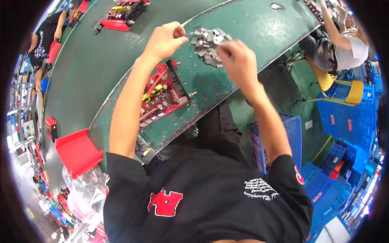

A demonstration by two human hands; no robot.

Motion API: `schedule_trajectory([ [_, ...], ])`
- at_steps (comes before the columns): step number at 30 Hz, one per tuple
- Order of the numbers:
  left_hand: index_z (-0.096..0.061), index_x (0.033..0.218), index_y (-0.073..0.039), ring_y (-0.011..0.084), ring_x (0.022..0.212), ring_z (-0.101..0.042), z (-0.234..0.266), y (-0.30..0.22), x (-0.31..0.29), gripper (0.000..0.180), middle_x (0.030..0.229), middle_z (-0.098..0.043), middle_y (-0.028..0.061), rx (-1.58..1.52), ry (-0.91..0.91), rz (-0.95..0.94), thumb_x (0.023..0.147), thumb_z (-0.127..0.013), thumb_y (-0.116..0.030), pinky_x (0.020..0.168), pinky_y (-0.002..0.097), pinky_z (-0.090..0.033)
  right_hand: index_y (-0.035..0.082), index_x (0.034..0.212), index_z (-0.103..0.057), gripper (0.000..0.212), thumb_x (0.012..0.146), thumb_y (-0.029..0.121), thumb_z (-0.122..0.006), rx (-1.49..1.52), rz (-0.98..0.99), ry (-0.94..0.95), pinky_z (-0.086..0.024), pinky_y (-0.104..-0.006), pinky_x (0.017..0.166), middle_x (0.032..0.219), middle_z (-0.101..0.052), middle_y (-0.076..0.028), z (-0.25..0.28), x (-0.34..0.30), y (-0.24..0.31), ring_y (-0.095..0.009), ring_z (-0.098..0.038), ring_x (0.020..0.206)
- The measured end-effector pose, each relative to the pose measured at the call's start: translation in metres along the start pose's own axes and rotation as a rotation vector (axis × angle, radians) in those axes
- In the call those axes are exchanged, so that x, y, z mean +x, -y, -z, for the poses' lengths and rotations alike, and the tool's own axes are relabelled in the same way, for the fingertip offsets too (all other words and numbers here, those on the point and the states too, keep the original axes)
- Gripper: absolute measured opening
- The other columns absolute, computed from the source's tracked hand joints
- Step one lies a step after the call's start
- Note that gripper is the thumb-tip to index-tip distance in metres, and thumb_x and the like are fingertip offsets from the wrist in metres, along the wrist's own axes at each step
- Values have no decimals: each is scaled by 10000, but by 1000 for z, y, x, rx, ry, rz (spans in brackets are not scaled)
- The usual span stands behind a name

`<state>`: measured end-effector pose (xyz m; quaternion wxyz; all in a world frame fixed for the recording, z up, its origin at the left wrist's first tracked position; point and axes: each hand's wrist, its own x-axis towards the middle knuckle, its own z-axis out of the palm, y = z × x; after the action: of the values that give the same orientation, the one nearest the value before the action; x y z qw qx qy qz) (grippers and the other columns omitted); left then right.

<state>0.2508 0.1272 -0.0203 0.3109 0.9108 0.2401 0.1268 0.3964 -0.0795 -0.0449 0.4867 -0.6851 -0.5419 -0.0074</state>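
My left hand [165, 41] is raised over the green bench, its thumb and forefinger pinched together. Anything between those fingertips is too small to make out. A heap of small grey rectangular pads [208, 42] lies just to its right. At the right edge of that heap is my right hand [240, 60], fingers curled in, slightly blurred; what it grips, if anything, is hidden. Below my left hand, partly behind my left forearm, sits an open red-framed device [166, 91] with yellow parts, coils and wiring inside.
Another red device [121, 18] stands at the far left of the bench [202, 87]. A red metal tray [79, 150] and clear plastic bags [85, 190] are at my left. Blue crates [344, 109] and a yellow chair [354, 93] stand right. Other people sit or stand at both sides.
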Motion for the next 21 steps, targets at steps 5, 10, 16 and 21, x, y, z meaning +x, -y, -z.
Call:
schedule_trajectory([
  [5, -673, 1016, 3, 171, 790, -673, 37, -47, -94, 190, 894, -711, 115, -159, -277, 87, 893, -638, -137, 753, 304, -515, 113, 1003, -733, 204, 833, 194, -657, -356, 35, 335, -509, -425, 786, 936, -647, -123, -18, 55, -43, -331, -636, 897],
  [10, -672, 1004, -13, 139, 782, -650, 42, -68, -217, 137, 897, -681, 78, -181, -420, 327, 910, -621, -99, 684, 263, -505, 125, 959, -729, 162, 830, 183, -650, -541, 130, 327, -527, -424, 752, 956, -648, -91, -26, 49, -33, -332, -649, 865],
  [16, -652, 1037, -5, 99, 808, -637, 32, -69, -296, 132, 915, -670, 47, -191, -370, 472, 931, -617, -76, 735, 246, -505, 110, 1010, -651, 162, 864, 171, -614, -557, 177, 216, -532, -415, 694, 955, -675, -82, -31, 41, -30, -331, -660, 799],
  [21, -633, 1055, 4, 94, 793, -615, 26, -71, -325, 141, 898, -650, 51, -252, -447, 462, 940, -600, -69, 729, 245, -503, 95, 1169, -662, 292, 905, 161, -557, -206, -60, 83, -522, -339, 703, 869, -715, -141, -15, 36, -27, -276, -693, 768],
])
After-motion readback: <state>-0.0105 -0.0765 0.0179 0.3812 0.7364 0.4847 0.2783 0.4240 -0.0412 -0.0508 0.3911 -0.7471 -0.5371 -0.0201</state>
